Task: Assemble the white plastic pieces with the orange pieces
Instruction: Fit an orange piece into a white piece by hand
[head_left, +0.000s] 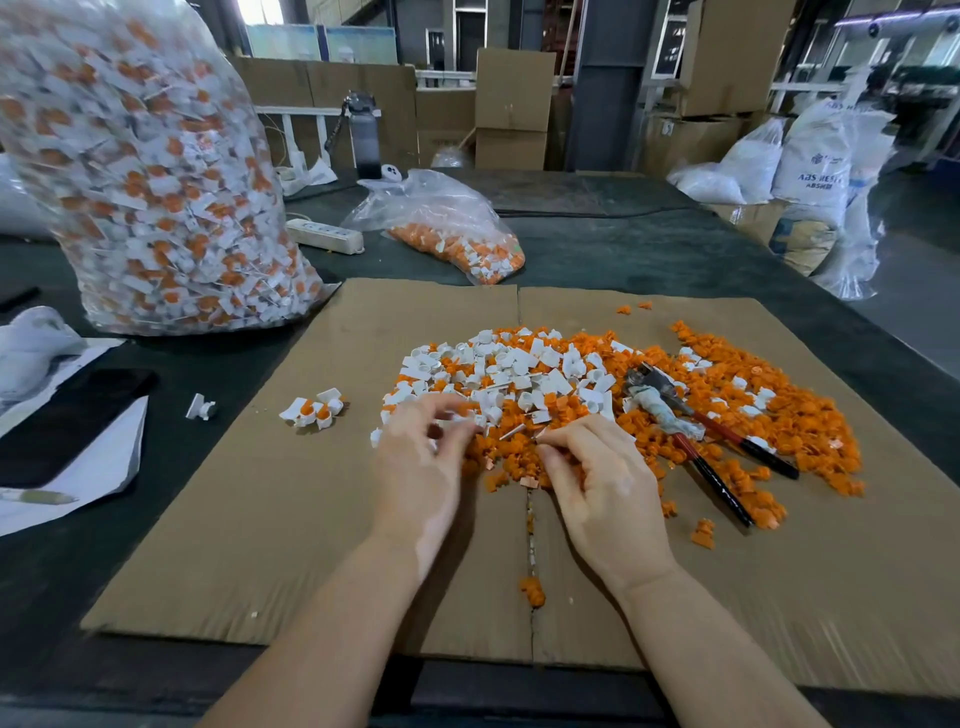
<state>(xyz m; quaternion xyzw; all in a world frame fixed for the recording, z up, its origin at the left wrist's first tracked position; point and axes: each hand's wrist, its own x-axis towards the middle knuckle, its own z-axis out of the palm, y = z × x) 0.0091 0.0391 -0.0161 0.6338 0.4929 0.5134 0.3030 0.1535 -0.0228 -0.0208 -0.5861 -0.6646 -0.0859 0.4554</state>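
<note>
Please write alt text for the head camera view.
Two bare hands, left hand and right hand, pick at a pile of white and orange pieces on a cardboard sheet. Pliers lie on the pile.

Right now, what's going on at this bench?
A person is picking through a mixed pile of white pieces and orange pieces on a cardboard sheet. The left hand pinches something small and white at the pile's near edge; the right hand works in the orange pieces, its grasp unclear. A few joined units sit off to the left, and pliers lie on the pile. A big clear bag holds finished-looking ones.
</note>
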